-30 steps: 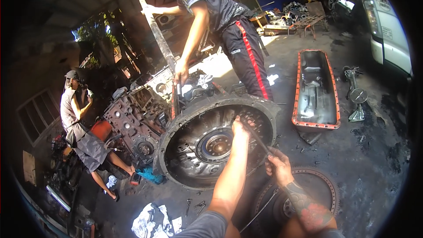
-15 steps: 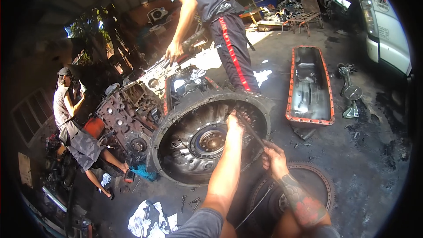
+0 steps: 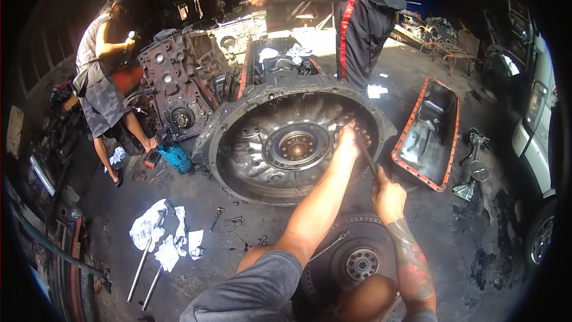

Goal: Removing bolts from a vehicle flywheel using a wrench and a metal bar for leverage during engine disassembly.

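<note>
My left hand (image 3: 348,136) is closed round the upper end of a long dark bar (image 3: 367,158), against the inner right wall of a large round engine housing (image 3: 208,158). My right hand (image 3: 388,197) grips the bar's lower part, outside the rim. The bar slants from the housing down toward me; its working end is hidden by my left fingers. A round hub (image 3: 296,147) with a ring of holes sits in the housing's middle. Below my hands lies a toothed flywheel (image 3: 361,263), partly covered by my leg, with a slim wrench (image 3: 328,247) across it.
An oil pan (image 3: 417,177) with an orange rim lies at right, beside a metal part with a round disc (image 3: 478,170). A rusty engine block (image 3: 170,74) stands behind at left. Two people stand beyond. White rags (image 3: 167,254), rods and bolts (image 3: 233,225) litter the floor.
My view has shifted, so the housing sits higher. Both hands keep their hold on the bar. The person behind has straightened and moved right, one arm stretched out over a long dark object.
</note>
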The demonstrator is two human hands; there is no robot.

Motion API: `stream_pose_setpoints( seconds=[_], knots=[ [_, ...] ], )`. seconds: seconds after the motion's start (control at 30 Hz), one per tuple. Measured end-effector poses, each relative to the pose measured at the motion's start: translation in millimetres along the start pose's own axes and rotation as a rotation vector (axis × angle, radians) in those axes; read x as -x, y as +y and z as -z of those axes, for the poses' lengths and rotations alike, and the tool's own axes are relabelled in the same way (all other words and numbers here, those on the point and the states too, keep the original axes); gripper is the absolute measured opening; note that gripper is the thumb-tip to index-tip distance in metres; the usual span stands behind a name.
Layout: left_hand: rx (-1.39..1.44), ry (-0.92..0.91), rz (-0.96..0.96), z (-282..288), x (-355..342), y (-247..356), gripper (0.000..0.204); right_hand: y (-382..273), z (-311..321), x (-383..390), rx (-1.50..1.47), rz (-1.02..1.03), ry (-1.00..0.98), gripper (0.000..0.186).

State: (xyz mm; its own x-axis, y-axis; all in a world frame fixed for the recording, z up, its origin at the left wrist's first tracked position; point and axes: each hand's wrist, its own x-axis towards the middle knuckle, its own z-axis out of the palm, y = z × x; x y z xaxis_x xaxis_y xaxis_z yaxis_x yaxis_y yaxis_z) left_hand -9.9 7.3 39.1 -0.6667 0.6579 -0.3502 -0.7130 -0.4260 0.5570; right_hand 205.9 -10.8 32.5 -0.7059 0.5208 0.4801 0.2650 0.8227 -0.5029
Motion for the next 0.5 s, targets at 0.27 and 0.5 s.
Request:
stream_pose_setpoints(
  seconds=[0.27, 0.5],
  knots=[
    [-0.055, 0.213, 0.03, -17.6, 16.0, -10.1, 0.029, -18.3, 2.4, 22.7, -1.135, -0.598, 0.051, 0.03],
    [0.088, -0.209, 0.234, 4.8, -9.1, 5.0, 0.029, -24.7, -13.8, 19.9, -1.788, -0.979, 0.193, 0.025]
  ],
)
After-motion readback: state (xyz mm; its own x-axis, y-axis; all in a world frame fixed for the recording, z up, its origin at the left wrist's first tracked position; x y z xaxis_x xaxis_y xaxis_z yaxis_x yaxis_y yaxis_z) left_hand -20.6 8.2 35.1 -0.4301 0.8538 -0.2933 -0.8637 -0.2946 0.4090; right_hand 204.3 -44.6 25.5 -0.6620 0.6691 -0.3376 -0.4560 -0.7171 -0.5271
